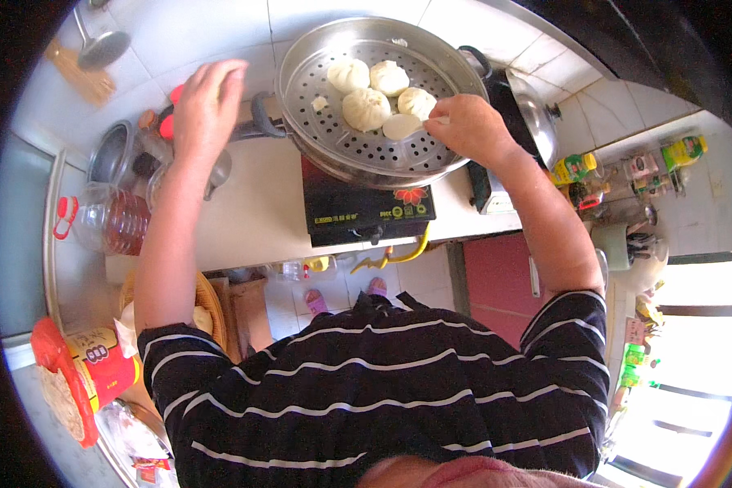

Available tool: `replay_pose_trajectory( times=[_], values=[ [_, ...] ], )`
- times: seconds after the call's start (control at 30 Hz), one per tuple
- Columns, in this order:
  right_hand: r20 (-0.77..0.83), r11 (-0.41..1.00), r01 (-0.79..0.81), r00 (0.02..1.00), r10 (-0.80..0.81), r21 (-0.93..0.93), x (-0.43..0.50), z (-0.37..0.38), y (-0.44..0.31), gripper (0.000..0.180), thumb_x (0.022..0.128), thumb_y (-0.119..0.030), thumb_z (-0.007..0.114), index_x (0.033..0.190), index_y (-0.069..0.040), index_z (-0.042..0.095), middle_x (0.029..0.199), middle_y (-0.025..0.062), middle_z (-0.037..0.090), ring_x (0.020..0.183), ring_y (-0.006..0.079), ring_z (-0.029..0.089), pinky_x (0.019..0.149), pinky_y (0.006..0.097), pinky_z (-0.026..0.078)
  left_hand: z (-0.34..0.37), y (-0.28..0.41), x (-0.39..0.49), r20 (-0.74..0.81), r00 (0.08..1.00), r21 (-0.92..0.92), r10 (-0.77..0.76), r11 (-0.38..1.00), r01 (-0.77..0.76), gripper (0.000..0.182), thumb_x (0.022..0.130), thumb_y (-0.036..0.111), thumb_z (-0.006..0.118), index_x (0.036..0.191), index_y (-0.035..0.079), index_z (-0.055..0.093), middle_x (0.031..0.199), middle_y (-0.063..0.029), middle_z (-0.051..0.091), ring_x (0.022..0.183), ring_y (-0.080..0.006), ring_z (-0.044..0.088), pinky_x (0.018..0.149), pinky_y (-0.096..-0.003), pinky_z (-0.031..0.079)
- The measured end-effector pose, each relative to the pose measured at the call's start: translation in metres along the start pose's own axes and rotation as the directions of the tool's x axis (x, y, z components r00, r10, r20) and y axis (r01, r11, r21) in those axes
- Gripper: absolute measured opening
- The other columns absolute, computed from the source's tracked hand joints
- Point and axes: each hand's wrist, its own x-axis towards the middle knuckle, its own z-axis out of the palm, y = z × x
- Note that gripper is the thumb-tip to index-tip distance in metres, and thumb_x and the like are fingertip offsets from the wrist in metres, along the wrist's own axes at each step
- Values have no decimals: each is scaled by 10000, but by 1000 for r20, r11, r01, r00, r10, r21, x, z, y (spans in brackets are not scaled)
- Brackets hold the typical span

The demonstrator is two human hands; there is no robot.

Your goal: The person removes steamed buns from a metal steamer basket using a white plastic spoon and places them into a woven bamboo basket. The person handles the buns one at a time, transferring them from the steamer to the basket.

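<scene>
My right hand [473,129] holds a pale spoon or small paddle [401,127] by its handle, low over the steamer tray. Its flat head is beside the steamed buns [366,110], which sit grouped on the perforated floor of the metal steamer [341,143]. A small scrap of dough [319,104] is stuck on the tray left of the buns. Raised to the left of the steamer, my left hand [210,107] is loosely curved and appears to hold nothing. The side handle [265,114] of the steamer is just right of it.
Under the steamer is a black gas stove [369,213] with a yellow hose [424,244]. A lidded pan [534,116] stands to the right, near several bottles [573,169]. At left are a large plastic oil jug [110,218], a dark bowl [111,152] and a hanging ladle [104,49].
</scene>
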Motion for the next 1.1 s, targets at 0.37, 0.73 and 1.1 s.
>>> replay_pose_trajectory(
  times=[0.37, 0.73, 1.1],
  values=[
    [-15, 968, 46, 999, -51, -248, 0, 9, -17, 231, 870, -271, 561, 885, -66, 667, 883, 148, 688, 891, 337, 665, 785, 445, 526, 122, 102, 55, 838, 543, 115, 52, 956, -270, 513, 741, 248, 729, 1225, 162, 586, 1174, -123, 597, 1090, -322, 597, 919, -414, 495],
    [-328, 936, 269, 926, -186, 227, 23, 30, -7, 279, 828, -341, 680, 987, -113, 711, 837, 157, 699, 787, 346, 674, 711, 415, 539, 105, 62, 54, 712, 696, -2, 89, 992, -124, 523, 691, 142, 764, 1177, 123, 572, 1114, -123, 608, 1034, -306, 609, 911, -394, 493],
    [-648, 865, 426, 743, -167, 266, -47, -51, -27, 229, 867, -145, 697, 1073, -47, 709, 953, 89, 725, 894, 87, 637, 799, 251, 506, 9, 54, -12, 497, 848, -825, -181, -401, 398, 530, 884, 145, 540, 1368, -24, 407, 1386, -184, 475, 1266, -334, 493, 1056, -457, 460]
  ],
)
